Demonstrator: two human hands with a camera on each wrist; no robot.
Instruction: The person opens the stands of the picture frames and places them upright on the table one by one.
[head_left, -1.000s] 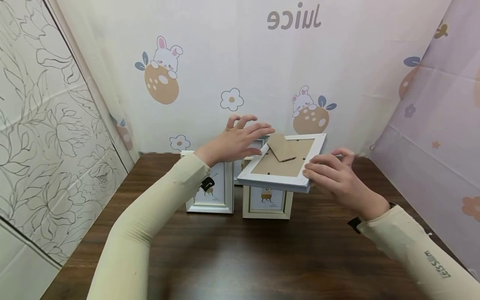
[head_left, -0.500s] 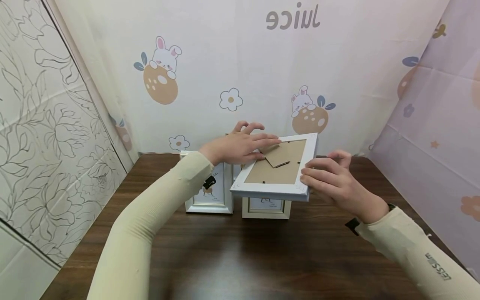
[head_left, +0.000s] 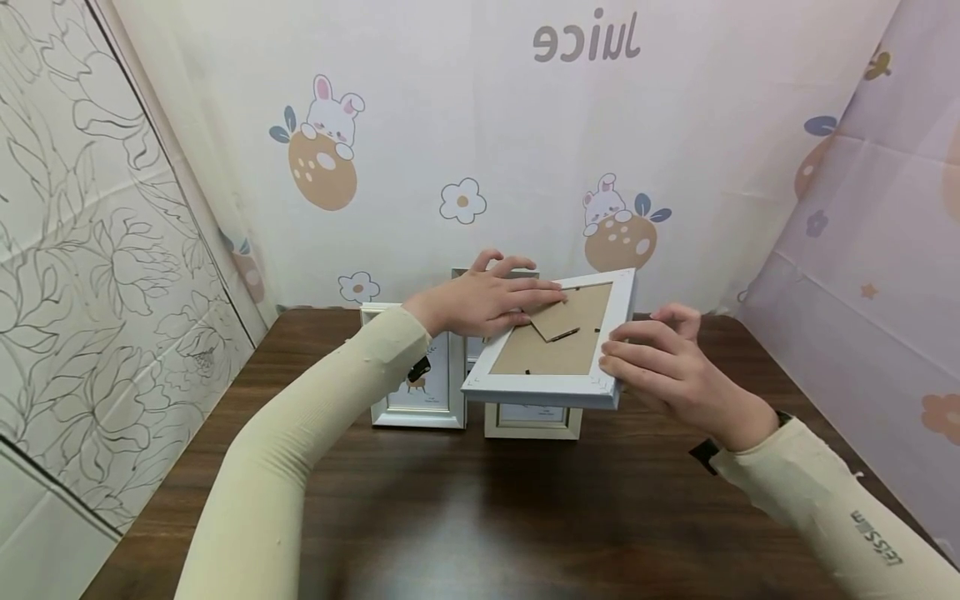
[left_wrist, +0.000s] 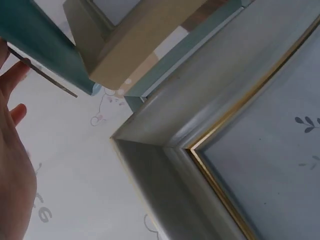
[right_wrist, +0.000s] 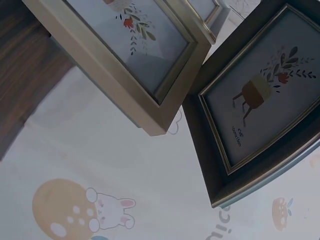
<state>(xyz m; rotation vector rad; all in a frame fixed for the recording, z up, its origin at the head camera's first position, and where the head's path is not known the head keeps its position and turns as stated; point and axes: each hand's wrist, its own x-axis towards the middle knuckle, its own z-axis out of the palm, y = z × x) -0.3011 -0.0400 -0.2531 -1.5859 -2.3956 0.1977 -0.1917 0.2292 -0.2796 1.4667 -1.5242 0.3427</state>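
A picture frame [head_left: 543, 383] is held in the air with its back up, showing a white border and brown backing board. In the right wrist view its dark front with a plant picture [right_wrist: 262, 90] faces down. My right hand [head_left: 671, 367] grips its right edge, fingers on top; the thumb is hidden. My left hand [head_left: 491, 300] rests extended fingers on the brown easel stand [head_left: 553, 319] of that frame. The left wrist view shows those fingertips touching the stand's thin edge [left_wrist: 47, 79]. Below the held frame stands a cream picture frame [head_left: 532, 429].
A silvery white picture frame [head_left: 420, 417] stands left of the cream one, partly behind my left forearm. Behind them rises a grey frame [head_left: 460, 274], mostly hidden. All stand on a dark wooden table [head_left: 450, 517], with a printed curtain [head_left: 465, 108] at the back.
My left hand has come down from beside the frame onto its stand, which lies farther left. The held frame has lowered slightly and shifted left; my right hand keeps its grip.
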